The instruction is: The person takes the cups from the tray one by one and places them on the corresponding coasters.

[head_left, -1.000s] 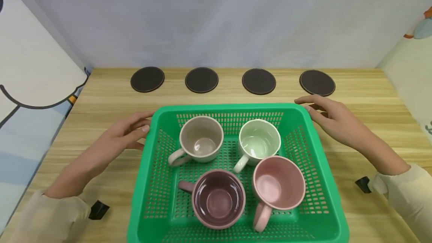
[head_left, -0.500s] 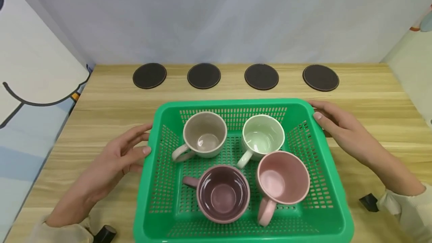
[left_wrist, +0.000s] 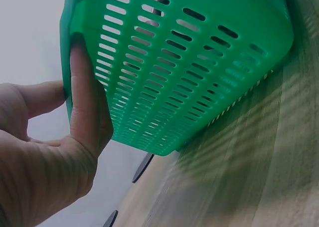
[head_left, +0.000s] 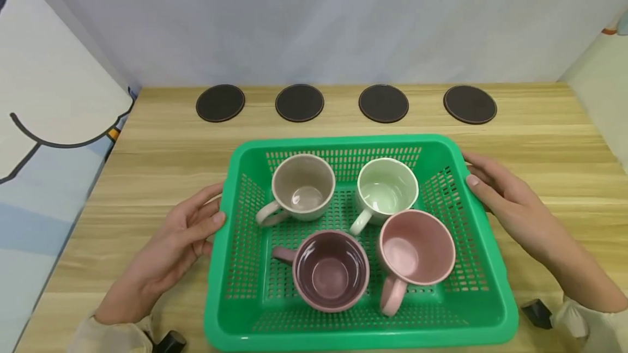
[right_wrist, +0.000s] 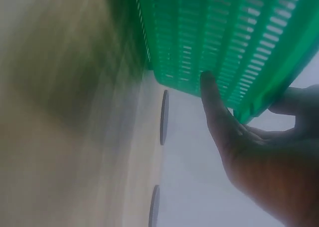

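Note:
A green plastic basket (head_left: 363, 340) with slotted walls holds a taupe mug (head_left: 303, 176), a pale green mug (head_left: 387, 187), a pink mug (head_left: 417, 247) and a mauve mug (head_left: 331, 271), all upright with handles toward the near left. My left hand (head_left: 179, 241) grips the basket's left rim, thumb on top and fingers beneath it. Opposite, my right hand (head_left: 515, 206) holds the right rim near the far corner, its thumb over the edge. In the left wrist view, fingers (left_wrist: 84, 97) press the outer wall under the rim; a right finger (right_wrist: 217, 107) does likewise in the right wrist view.
Several round black coasters (head_left: 299, 103) lie in a row along the back of the wooden table (head_left: 162, 162), beyond the basket. A pale grey cloth wall (head_left: 314, 20) rises behind them. Cartoon-printed panels (head_left: 54, 70) flank the left side.
My left thumb has come onto the left rim. My right hand has gone from lying at the far right corner to holding the rim. The whole view has shifted slightly.

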`<state>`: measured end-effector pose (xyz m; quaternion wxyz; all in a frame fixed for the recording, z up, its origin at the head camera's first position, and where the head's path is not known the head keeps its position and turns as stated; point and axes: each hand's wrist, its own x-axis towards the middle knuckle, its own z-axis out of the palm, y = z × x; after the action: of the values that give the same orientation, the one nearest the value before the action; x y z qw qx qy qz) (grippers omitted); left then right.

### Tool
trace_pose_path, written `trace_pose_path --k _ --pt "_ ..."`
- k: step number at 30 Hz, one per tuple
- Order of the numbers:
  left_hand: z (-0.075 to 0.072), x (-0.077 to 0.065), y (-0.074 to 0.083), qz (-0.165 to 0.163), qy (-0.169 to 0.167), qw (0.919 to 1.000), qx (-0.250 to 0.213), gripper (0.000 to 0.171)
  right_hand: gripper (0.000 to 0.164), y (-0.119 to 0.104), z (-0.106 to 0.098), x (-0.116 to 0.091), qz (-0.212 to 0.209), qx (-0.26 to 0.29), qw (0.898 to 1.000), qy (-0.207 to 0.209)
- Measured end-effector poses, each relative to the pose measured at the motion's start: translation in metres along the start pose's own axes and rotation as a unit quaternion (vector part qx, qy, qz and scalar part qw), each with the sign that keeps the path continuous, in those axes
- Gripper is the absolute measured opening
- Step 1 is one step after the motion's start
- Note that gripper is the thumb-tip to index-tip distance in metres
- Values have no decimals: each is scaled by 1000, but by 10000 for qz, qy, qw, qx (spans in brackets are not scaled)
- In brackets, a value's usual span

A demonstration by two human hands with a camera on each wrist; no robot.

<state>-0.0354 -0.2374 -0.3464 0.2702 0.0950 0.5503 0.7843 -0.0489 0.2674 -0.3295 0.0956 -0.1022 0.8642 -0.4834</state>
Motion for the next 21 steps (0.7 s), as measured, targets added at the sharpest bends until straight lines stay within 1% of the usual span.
trace_pose_path --k 3,6,7,9,11,14,16,21 --pt "0 1 0 23 -76 10000 -51 54 46 -3 3 -13 189 -287 9993 111" --pt "0 2 0 37 -147 9998 -107 54 48 -8 6 -24 76 -667 9974 274" --pt "-1 2 0 49 -148 9998 -115 54 49 -9 7 -26 -44 -818 9960 371" --pt "-1 1 -1 75 -147 9998 -127 53 52 -13 10 -29 -421 -1102 9912 595" --pt "-1 2 -2 107 -144 9998 -125 53 54 -18 13 -32 -813 -1421 9826 874" --pt "-1 2 -2 156 -145 9997 -115 53 55 -28 16 -35 -1198 -1795 9698 1132" --pt "-1 2 -2 171 -115 9998 -63 53 55 -36 18 -36 -1317 -1985 9643 1157" --pt "0 2 -3 184 -44 9998 19 53 57 -57 23 -31 -1547 -2304 9565 895"
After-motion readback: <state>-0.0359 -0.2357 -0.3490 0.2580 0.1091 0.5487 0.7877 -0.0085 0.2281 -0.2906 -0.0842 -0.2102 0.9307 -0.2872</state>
